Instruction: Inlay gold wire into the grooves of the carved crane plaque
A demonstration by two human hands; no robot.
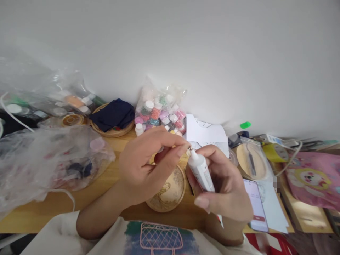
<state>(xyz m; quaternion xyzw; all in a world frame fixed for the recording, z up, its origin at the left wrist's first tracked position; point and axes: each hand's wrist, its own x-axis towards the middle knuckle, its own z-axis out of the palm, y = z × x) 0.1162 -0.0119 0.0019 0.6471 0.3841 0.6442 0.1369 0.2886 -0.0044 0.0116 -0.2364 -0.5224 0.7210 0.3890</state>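
My right hand (225,184) is wrapped round a white tube (202,170), whose nozzle points up and to the left. At the nozzle, my left hand (152,163) has thumb and forefinger pinched together on a tiny pale piece (188,151), too small to make out clearly. Below my hands a round wooden disc (170,198) with a golden raised design lies on the wooden table (111,207), partly hidden by my left hand.
Bagged bead jars (159,109) stand against the wall. Crumpled plastic bags (53,159) cover the left side, near dark blue cloth (114,114) on a hoop. To the right are white papers (205,134), a phone (256,205) and a pink bag (316,179).
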